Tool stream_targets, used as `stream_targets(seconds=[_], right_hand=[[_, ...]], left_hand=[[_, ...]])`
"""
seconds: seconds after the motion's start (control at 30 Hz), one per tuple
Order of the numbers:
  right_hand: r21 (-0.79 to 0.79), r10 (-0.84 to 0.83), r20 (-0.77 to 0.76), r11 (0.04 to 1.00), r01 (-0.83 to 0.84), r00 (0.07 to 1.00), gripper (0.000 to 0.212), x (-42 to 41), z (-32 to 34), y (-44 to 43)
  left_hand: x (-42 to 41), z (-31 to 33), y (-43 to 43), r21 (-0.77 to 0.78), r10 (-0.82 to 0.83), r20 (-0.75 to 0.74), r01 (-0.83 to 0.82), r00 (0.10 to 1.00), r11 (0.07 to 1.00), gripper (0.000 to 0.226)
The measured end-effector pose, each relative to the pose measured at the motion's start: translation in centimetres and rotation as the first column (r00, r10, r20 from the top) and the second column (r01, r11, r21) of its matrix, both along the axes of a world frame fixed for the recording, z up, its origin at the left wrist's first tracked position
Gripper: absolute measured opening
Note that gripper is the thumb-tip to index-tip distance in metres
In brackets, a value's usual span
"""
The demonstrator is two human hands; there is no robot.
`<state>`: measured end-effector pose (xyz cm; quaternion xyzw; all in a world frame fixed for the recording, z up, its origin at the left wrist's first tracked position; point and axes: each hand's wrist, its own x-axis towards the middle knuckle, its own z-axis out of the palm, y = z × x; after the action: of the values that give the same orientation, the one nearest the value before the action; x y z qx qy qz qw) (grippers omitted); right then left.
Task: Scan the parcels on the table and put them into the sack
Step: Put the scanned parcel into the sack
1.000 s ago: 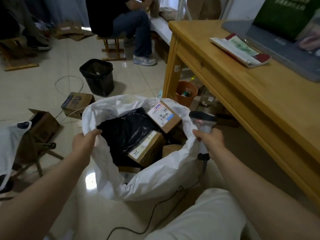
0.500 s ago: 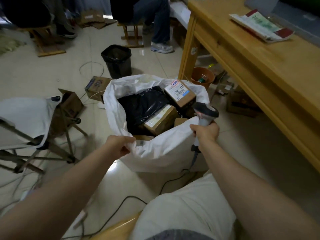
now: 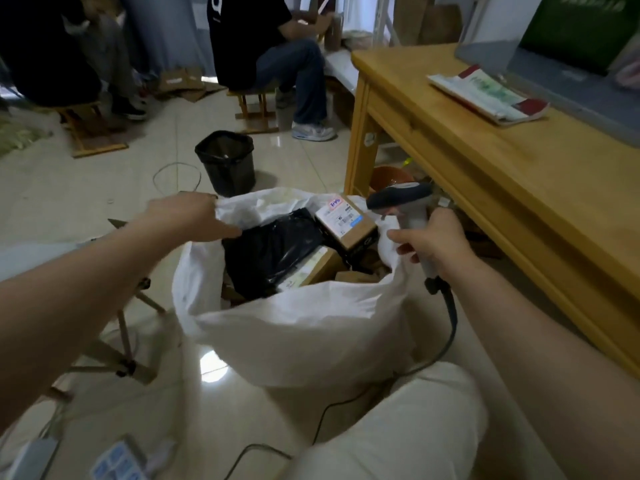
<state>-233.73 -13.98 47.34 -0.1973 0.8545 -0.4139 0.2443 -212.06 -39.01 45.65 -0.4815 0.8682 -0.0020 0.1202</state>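
Observation:
A white sack (image 3: 294,334) stands open on the floor between my knees and the table. Inside lie a black plastic parcel (image 3: 270,251), a labelled cardboard box (image 3: 346,225) and another brown box (image 3: 311,268). My left hand (image 3: 194,216) grips the sack's far left rim. My right hand (image 3: 433,244) grips the handle of a corded barcode scanner (image 3: 401,199) and also pinches the sack's right rim. The scanner head points left over the sack.
A wooden table (image 3: 502,174) runs along the right, carrying a folded paper packet (image 3: 485,95) and a grey tray (image 3: 571,74). A black bin (image 3: 225,161) stands behind the sack. A folding stool (image 3: 114,341) is at left. People sit on stools at the back.
My left hand has moved from the near rim of the sack to its far left rim. The right hand still holds the scanner at the right rim. The view has lifted upward.

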Motion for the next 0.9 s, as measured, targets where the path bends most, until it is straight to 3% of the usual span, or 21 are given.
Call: stream_targets(seconds=[0.17,0.27,0.4,0.47,0.6,0.63,0.7,0.77,0.83,0.9], right_hand=[[0.165,0.071,-0.058,0.984,-0.061,0.996,0.054,-3.5,0.9,-4.7],[0.228,0.087,-0.048,0.971,-0.074,0.995,0.055,-6.4,-0.1,-7.7],[0.341,0.156,0.046,0.926,-0.162,0.987,0.049,-9.9,-2.6,-10.7],[0.361,0.157,0.109,0.914,-0.186,0.982,0.039,-11.2,-4.1,-11.3],[0.388,0.131,0.17,0.902,-0.189,0.977,0.044,-12.6,-6.9,-11.3],[0.395,0.119,0.159,0.902,-0.173,0.98,0.05,-12.8,-7.5,-11.1],[0.396,0.093,0.149,0.907,-0.145,0.984,0.061,-12.8,-8.6,-10.6],[0.396,0.074,0.125,0.91,-0.119,0.989,0.058,-12.5,-9.1,-10.2],[0.36,0.022,0.076,0.932,-0.048,0.997,0.047,-12.4,-9.1,-10.0],[0.286,-0.049,0.038,0.957,0.036,0.998,0.043,-12.1,-8.5,-9.7]], left_hand=[[-9.4,-3.0,-4.1,0.145,-0.075,-0.093,0.088,0.993,0.986,0.045],[-13.2,-7.2,-8.4,0.227,-0.072,-0.08,0.089,0.994,0.97,0.044],[-16.2,-11.4,-13.0,0.168,0.033,0.021,-0.036,0.999,0.985,0.045],[-16.8,-13.1,-14.7,0.166,0.114,0.022,-0.116,0.993,0.979,0.057],[-17.0,-16.6,-17.4,0.344,0.241,0.025,-0.235,0.97,0.909,0.138],[-17.0,-16.8,-17.2,0.35,0.215,0.045,-0.217,0.976,0.911,0.141],[-17.0,-16.9,-16.7,0.261,0.137,0.092,-0.157,0.986,0.953,0.11],[-17.3,-15.6,-16.2,0.13,0.082,0.078,-0.092,0.994,0.987,0.057],[-17.6,-13.6,-16.4,0.032,0.117,-0.058,-0.115,0.991,0.993,0.019],[-17.8,-10.4,-16.9,-0.034,0.173,-0.232,-0.186,0.957,0.982,0.006]])
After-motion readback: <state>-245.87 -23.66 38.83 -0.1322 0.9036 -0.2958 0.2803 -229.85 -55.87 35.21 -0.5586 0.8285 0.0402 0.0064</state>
